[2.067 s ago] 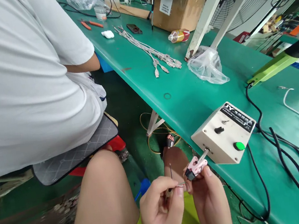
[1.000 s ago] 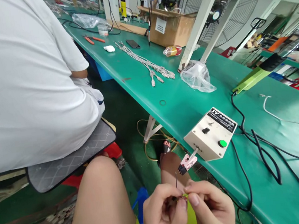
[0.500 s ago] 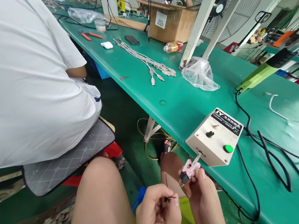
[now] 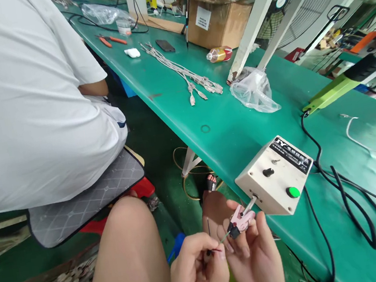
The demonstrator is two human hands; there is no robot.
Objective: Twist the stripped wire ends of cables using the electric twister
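Thin wires (image 4: 216, 250) are pinched between the thumb and fingers of my left hand (image 4: 198, 269), with red and dark ends showing. A green strand (image 4: 225, 237) runs from there to the black tip of a pink clip (image 4: 243, 221). The clip sits on the metal shaft (image 4: 253, 203) of a beige control box (image 4: 267, 176) with a black knob and a green button. Under and beside the clip, my right hand (image 4: 254, 256) lies palm up, its fingers apart and gripping nothing.
On the green table (image 4: 183, 108) lie a bundle of pale USB cables (image 4: 185, 73), a plastic bag (image 4: 255, 93), a bottle (image 4: 219, 54), a phone (image 4: 165, 46) and orange-handled pliers (image 4: 111, 40). Black cords (image 4: 345, 202) run right of the box. A person in a white shirt (image 4: 34, 102) sits at left.
My right hand has loosened from the pink clip and its fingers have spread beneath it. My left hand keeps its pinch on the wires. The view has shifted slightly.
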